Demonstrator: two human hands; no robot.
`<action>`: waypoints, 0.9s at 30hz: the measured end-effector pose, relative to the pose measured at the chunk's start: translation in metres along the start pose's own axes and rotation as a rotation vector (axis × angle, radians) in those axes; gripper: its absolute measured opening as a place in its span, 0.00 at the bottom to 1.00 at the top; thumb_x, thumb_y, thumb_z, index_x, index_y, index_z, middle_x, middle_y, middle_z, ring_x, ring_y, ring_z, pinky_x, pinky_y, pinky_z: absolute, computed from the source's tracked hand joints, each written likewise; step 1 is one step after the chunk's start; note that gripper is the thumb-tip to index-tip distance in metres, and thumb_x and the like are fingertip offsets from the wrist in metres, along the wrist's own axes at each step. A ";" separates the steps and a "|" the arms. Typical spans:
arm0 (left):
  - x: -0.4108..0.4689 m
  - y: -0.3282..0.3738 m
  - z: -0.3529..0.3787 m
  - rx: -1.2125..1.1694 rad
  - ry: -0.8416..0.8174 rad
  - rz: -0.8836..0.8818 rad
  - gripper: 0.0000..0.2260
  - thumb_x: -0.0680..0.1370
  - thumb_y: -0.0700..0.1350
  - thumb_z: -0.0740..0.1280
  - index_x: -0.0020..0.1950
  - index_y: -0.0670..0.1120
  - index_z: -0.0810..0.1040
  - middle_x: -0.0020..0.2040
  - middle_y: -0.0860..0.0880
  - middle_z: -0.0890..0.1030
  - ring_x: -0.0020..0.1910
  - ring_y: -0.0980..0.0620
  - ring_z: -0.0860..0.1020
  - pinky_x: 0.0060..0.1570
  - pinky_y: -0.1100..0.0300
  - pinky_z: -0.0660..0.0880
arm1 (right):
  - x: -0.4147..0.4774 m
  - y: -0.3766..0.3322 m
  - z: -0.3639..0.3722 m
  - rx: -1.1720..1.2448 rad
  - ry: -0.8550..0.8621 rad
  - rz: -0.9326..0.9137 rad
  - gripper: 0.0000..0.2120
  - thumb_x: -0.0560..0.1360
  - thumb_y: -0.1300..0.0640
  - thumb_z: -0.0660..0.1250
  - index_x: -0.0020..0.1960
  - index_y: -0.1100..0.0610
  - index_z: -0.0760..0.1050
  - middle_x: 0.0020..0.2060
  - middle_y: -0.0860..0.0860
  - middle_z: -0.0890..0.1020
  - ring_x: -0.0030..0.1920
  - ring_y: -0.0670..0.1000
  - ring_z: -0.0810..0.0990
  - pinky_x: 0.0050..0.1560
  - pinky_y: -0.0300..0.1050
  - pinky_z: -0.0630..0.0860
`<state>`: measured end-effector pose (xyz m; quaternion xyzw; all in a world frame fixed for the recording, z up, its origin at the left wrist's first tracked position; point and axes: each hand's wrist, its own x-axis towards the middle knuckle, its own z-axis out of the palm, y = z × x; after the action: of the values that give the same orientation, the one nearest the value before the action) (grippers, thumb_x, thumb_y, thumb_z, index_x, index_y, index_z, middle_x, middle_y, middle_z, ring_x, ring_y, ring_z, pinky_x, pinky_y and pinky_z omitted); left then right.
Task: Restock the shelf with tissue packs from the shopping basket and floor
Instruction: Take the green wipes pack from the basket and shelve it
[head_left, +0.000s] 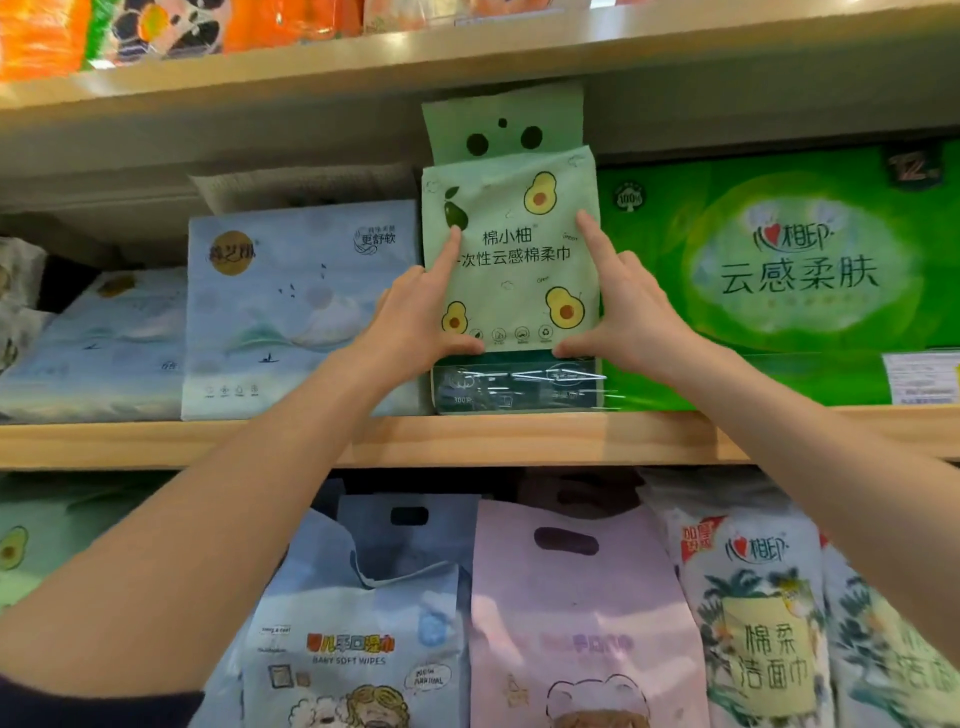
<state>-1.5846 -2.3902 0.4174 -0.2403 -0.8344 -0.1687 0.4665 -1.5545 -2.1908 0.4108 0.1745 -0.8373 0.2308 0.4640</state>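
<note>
Both the left hand (415, 317) and the right hand (631, 312) are clasped on the avocado tissue pack (511, 260) — it is best pushed back squarely, kept upright.

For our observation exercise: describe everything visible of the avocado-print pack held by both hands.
The avocado pack is a pale green soft film pouch printed with avocados and dark Chinese lettering, with a dark green band at its foot. It stands upright on the wooden shelf between a pale blue pack and a bright green pack. The left hand and right hand hold its sides, forefingers and thumbs on its front.
</note>
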 end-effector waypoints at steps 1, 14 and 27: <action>0.002 -0.001 0.001 -0.011 -0.009 -0.002 0.50 0.66 0.50 0.76 0.76 0.51 0.43 0.65 0.39 0.71 0.64 0.41 0.68 0.61 0.53 0.64 | 0.003 -0.001 0.000 -0.010 -0.022 0.002 0.58 0.61 0.60 0.78 0.73 0.42 0.39 0.60 0.58 0.67 0.60 0.60 0.69 0.64 0.61 0.67; 0.027 -0.008 0.017 0.053 -0.137 -0.070 0.52 0.65 0.51 0.76 0.76 0.50 0.41 0.62 0.36 0.70 0.63 0.35 0.67 0.61 0.45 0.66 | 0.030 0.008 0.011 -0.123 -0.199 0.095 0.59 0.63 0.61 0.77 0.73 0.49 0.33 0.69 0.66 0.60 0.68 0.64 0.64 0.67 0.61 0.64; 0.018 -0.004 0.013 -0.054 -0.149 -0.111 0.51 0.67 0.49 0.76 0.76 0.52 0.41 0.65 0.40 0.70 0.61 0.41 0.70 0.61 0.48 0.67 | 0.024 0.007 0.008 -0.193 -0.183 0.077 0.56 0.63 0.62 0.76 0.74 0.50 0.38 0.62 0.64 0.68 0.61 0.64 0.69 0.60 0.57 0.70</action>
<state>-1.6040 -2.3823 0.4260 -0.2180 -0.8741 -0.1982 0.3862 -1.5762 -2.1913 0.4262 0.1173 -0.9005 0.1499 0.3910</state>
